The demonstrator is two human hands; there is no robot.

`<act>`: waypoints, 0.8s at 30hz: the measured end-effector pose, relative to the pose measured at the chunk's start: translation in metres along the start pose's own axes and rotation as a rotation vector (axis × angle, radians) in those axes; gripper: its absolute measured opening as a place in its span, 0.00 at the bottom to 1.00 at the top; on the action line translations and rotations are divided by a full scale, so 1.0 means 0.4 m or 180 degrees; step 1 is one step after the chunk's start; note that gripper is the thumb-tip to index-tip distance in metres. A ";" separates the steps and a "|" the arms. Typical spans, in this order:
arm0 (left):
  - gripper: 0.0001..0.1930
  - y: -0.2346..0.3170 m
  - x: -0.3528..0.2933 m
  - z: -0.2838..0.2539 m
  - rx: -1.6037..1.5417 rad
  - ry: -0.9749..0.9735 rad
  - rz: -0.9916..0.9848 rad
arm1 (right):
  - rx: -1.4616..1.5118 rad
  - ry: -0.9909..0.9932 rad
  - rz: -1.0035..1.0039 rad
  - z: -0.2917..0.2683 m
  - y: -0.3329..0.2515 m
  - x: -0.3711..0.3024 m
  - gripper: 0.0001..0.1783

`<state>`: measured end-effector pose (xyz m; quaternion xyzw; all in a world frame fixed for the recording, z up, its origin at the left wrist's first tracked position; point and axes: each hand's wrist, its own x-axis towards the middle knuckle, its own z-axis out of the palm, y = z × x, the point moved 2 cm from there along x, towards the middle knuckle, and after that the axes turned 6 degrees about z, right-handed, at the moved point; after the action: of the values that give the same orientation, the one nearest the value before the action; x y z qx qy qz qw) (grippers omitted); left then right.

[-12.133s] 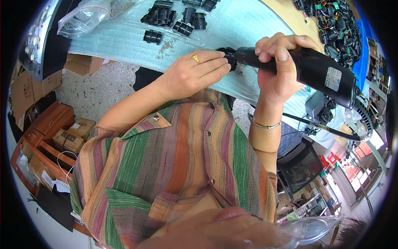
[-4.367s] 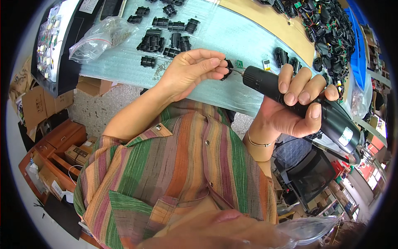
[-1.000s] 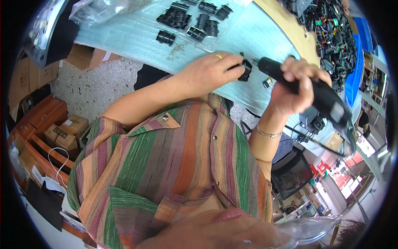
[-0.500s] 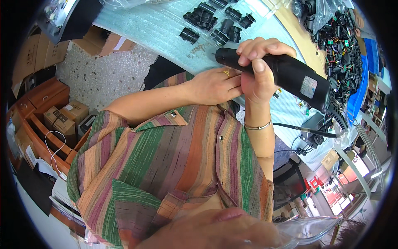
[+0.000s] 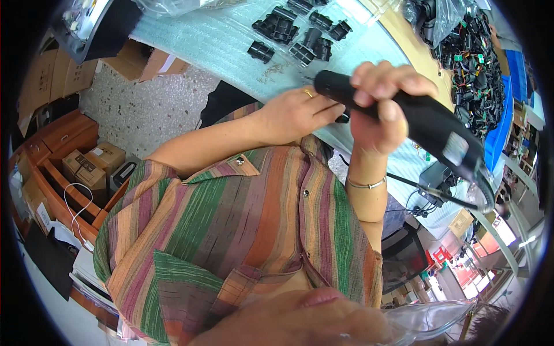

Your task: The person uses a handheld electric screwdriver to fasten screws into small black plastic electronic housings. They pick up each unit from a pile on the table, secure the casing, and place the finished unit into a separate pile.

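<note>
My right hand (image 5: 378, 106) is wrapped round a black electric screwdriver (image 5: 430, 121), raised and tilted, its thin bit pointing left toward the table. Close to its nose, my left hand (image 5: 297, 115), with a ring on one finger, has its fingers curled. A bit of a black part (image 5: 343, 118) shows past those fingertips; the rest is hidden by the hand. On the pale foam-covered table lie small screws (image 5: 270, 71) in a loose pile. Beyond them sit several black plastic housings (image 5: 277, 27).
A heap of black parts with wires (image 5: 478, 75) lies at the far right beside a blue bin (image 5: 497, 130). The screwdriver's cable (image 5: 424, 188) runs below my right hand. Clear plastic bags (image 5: 173, 6) lie at the far edge. Cardboard boxes (image 5: 86, 167) stand in a wooden drawer unit at left.
The screwdriver and my right hand have moved to the right and slightly down, away from my left hand, and are blurred. My left hand has turned a little, showing a black part's end.
</note>
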<state>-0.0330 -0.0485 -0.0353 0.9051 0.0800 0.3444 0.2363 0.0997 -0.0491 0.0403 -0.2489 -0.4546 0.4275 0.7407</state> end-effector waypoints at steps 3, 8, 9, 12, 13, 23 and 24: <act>0.18 -0.004 0.031 -0.021 -0.0248 0.0181 -0.0287 | 0.0007 0.0263 -0.0083 -0.037 -0.081 -0.004 0.19; 0.21 -0.006 0.048 -0.029 -0.1089 0.0524 -0.1208 | 0.0105 0.0545 -0.0138 -0.102 -0.144 -0.028 0.16; 0.21 -0.005 0.057 -0.033 -0.1384 0.0468 -0.1571 | 0.0141 0.0620 -0.0142 -0.109 -0.150 -0.034 0.16; 0.15 -0.014 0.069 -0.027 -0.2061 0.0461 -0.2042 | 0.0161 0.0679 -0.0198 -0.105 -0.152 -0.048 0.15; 0.14 -0.018 0.068 -0.018 -0.2353 0.0422 -0.2179 | 0.0119 0.0671 -0.0211 -0.102 -0.152 -0.051 0.15; 0.06 -0.022 0.073 -0.027 -0.1462 0.0212 -0.1705 | -0.0002 0.0631 -0.0323 -0.101 -0.149 -0.070 0.16; 0.05 -0.022 0.072 -0.026 -0.1212 0.0181 -0.1496 | 0.0013 0.0643 -0.0330 -0.100 -0.148 -0.072 0.16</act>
<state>-0.0179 -0.0280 -0.0159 0.7912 0.2279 0.3143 0.4725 0.1529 -0.1033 0.0534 -0.2654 -0.3891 0.3623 0.8043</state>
